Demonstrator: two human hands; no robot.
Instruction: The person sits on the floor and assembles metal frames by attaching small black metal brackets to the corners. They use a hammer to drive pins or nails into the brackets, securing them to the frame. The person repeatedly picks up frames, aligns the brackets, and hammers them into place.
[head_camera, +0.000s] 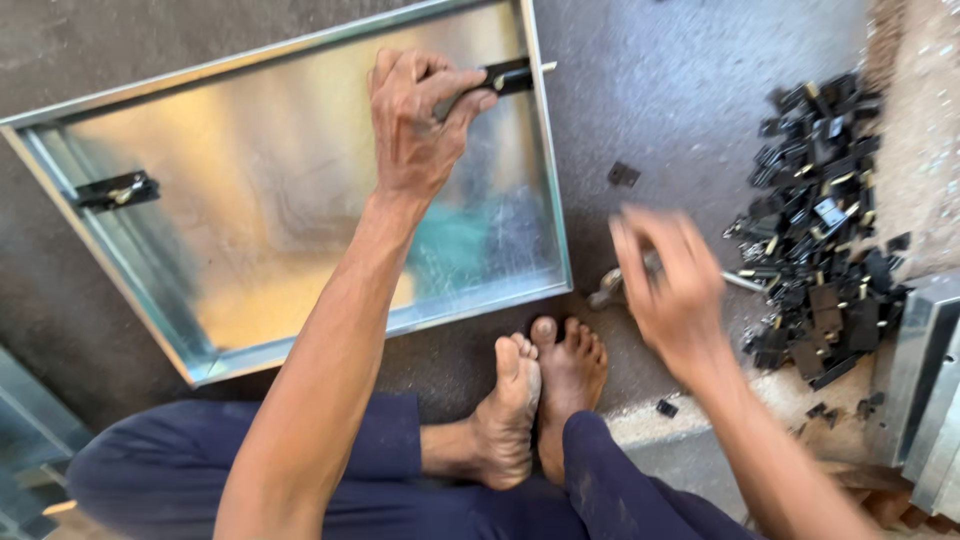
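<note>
**Galvanised tray, black fittings, two busy hands**

Shiny sheet metal forms a shallow rectangular tray (300, 190) lying on the dark floor (700, 80) in front of a seated person whose bare feet (540, 400) rest just below its near rim. The left hand (415, 125) is closed around a black latch piece (505, 77) at the tray's right wall, pressing it against the rim. A second black latch piece (118, 190) sits on the tray's left wall. The right hand (670, 285) is blurred, fingers curled about a metal tool (610, 288) lying on the floor beside the tray's corner; how firmly it grips cannot be told. Further right is a heap of small black and silver fittings (820, 220), with a few strays (623, 174) scattered near it. Folded metal sections (925, 370) lean at the right edge.
</note>
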